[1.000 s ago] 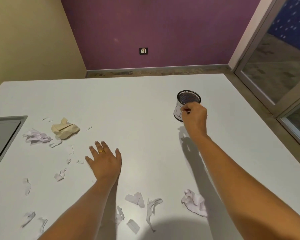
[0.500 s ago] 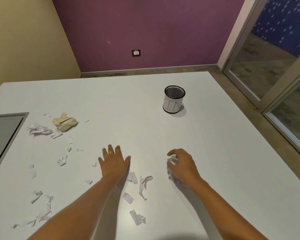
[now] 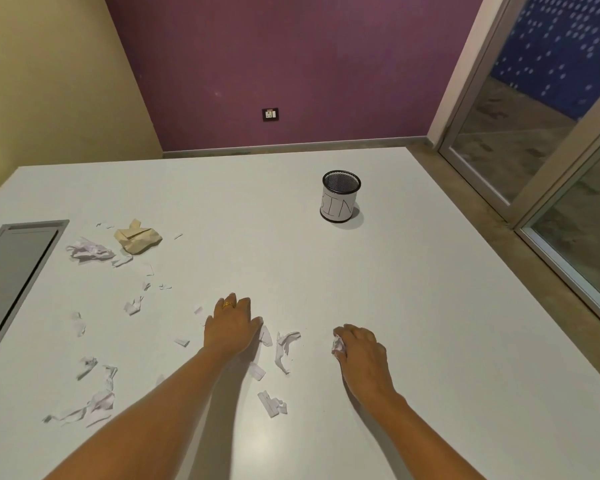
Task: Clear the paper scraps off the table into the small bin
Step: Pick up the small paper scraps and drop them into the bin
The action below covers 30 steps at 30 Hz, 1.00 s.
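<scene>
Step, I judge: picking up one scrap. Right hand (image 3: 359, 348) low on white bench (image 3: 430, 306), fingers (image 3: 347, 332) curled, pinching small crumpled white paper wad (image 3: 338, 345). Left hand (image 3: 231, 325) flat on bench, fingers straight, close together, holding nothing. Small black mesh bin with white "BIN" label (image 3: 340, 199) upright far ahead, well apart. Next, I reckon: lift wad, carry over rim, drop. Torn white scraps (image 3: 284, 344) and tan crumpled paper ball (image 3: 137, 236) not yet cleared. Can't see bin contents; palm hides most of wad.
</scene>
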Each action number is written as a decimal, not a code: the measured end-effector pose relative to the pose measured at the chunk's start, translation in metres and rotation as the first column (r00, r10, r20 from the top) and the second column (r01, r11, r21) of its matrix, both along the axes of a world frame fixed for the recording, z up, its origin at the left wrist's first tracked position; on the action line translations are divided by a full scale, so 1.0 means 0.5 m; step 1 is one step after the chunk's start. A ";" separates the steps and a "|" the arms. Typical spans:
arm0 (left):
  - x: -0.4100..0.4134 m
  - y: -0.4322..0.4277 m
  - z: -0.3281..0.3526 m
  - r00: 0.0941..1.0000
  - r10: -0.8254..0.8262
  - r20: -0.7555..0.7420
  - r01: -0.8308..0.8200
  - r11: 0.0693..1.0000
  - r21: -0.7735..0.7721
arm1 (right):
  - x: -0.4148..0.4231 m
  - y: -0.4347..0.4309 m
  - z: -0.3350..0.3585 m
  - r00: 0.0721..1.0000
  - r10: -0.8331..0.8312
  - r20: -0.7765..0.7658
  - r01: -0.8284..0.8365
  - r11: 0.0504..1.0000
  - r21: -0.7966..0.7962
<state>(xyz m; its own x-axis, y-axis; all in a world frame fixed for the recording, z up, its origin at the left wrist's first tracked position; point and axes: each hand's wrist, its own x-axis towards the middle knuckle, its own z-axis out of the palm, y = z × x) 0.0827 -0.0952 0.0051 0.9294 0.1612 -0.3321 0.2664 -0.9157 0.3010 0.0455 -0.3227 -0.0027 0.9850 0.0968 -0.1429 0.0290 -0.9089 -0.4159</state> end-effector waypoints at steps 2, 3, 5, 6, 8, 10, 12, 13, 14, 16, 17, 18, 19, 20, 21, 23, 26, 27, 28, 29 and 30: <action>-0.007 -0.001 0.003 1.000 0.001 -0.006 -0.001 1.000 -0.004 | -0.002 0.002 -0.002 1.000 0.008 0.019 -0.008 1.000 0.004; -0.009 -0.003 0.004 1.000 0.005 -0.006 -0.005 1.000 -0.010 | -0.003 0.003 -0.002 1.000 0.006 0.022 -0.006 1.000 0.010; -0.012 -0.007 0.006 1.000 0.011 -0.003 -0.012 1.000 -0.019 | -0.004 0.006 -0.005 1.000 -0.001 0.030 0.000 0.999 0.035; -0.013 -0.010 0.007 1.000 0.014 -0.003 -0.014 1.000 -0.022 | -0.003 0.009 -0.007 0.999 -0.004 0.038 0.002 0.999 0.051; -0.015 -0.012 0.007 1.000 0.010 0.000 -0.010 1.000 -0.017 | -0.003 0.016 -0.010 0.999 -0.014 0.036 0.011 0.996 0.091; -0.017 -0.011 0.007 1.000 0.011 -0.004 -0.011 1.000 -0.011 | -0.003 0.026 -0.005 1.000 -0.016 0.003 0.015 0.989 0.144; -0.015 -0.011 0.005 1.000 0.019 0.011 -0.019 1.000 -0.021 | 0.003 0.037 0.007 1.000 0.004 -0.023 -0.001 0.987 0.161; -0.013 -0.010 0.007 0.999 0.031 0.028 -0.030 0.999 -0.033 | 0.008 0.042 0.013 0.999 0.016 -0.034 -0.010 0.988 0.155; -0.010 -0.009 0.008 0.998 0.043 0.042 -0.041 0.998 -0.047 | 0.012 0.047 0.019 0.999 0.024 -0.045 -0.016 0.987 0.160; 0.000 -0.005 0.011 0.995 0.080 0.056 -0.073 0.991 -0.110 | 0.021 0.056 0.031 0.996 0.014 -0.086 0.003 0.981 0.195; 0.005 -0.002 0.012 0.995 0.083 0.059 -0.076 0.990 -0.116 | 0.025 0.061 0.035 0.994 0.012 -0.108 0.010 0.978 0.208; 0.010 0.002 0.011 0.995 0.075 0.067 -0.067 0.991 -0.113 | 0.030 0.065 0.037 0.993 0.022 -0.120 0.004 0.977 0.213; 0.014 0.006 0.013 0.996 0.045 0.072 -0.038 0.995 -0.093 | 0.035 0.070 0.039 0.991 0.031 -0.126 -0.003 0.976 0.218; 0.016 0.009 0.014 0.997 0.014 0.076 -0.009 0.998 -0.066 | 0.040 0.075 0.041 0.992 0.034 -0.125 -0.005 0.975 0.221; 0.017 0.009 0.015 0.997 -0.002 0.081 0.006 0.999 -0.047 | 0.046 0.079 0.041 0.992 0.051 -0.116 -0.024 0.975 0.223; 0.019 0.005 0.013 0.997 -0.010 0.079 0.013 0.999 -0.043 | 0.060 0.089 0.054 0.992 0.104 -0.065 -0.086 0.967 0.238; 0.025 0.001 0.013 0.998 -0.017 0.062 0.016 1.000 0.004 | 0.108 0.097 0.079 0.985 0.164 0.046 -0.169 0.978 0.122; 0.030 0.001 0.012 0.998 -0.021 0.056 0.019 0.999 0.031 | 0.129 0.099 0.092 0.984 0.154 0.088 -0.164 0.979 0.119; 0.033 0.000 0.012 0.999 -0.018 0.047 0.015 0.998 0.059 | 0.151 0.101 0.106 0.982 0.147 0.115 -0.161 0.980 0.116; 0.034 -0.002 0.013 0.999 -0.019 0.035 0.016 0.995 0.094 | 0.174 0.101 0.119 0.979 0.146 0.145 -0.163 0.981 0.109; 0.037 -0.005 0.012 0.999 -0.017 0.029 0.013 0.992 0.128 | 0.199 0.101 0.135 0.975 0.149 0.166 -0.168 0.980 0.107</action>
